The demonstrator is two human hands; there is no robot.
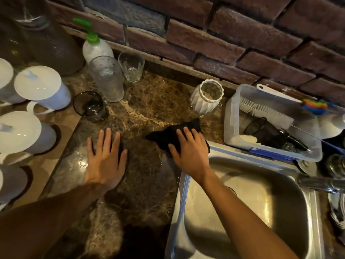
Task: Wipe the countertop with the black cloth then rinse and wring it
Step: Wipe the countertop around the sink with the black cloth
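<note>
The black cloth (pixel 169 136) lies crumpled on the brown marbled countertop (pixel 149 101), just left of the steel sink's (pixel 291 208) far corner. My right hand (pixel 188 150) presses flat on the cloth, fingers spread over it, so much of the cloth is hidden beneath the palm. My left hand (pixel 106 157) rests flat on the bare counter to the left, fingers apart, holding nothing. A wet sheen shows on the counter near both hands.
Behind the hands stand a dark glass (pixel 88 106), a clear bottle (pixel 106 78), a tumbler (pixel 131 66), a soap dispenser (pixel 93 45) and a white ribbed jar (pixel 207 96). White lidded pots (pixel 40 86) crowd the left. A plastic tub (pixel 231 116) with brushes sits right, by a brick wall.
</note>
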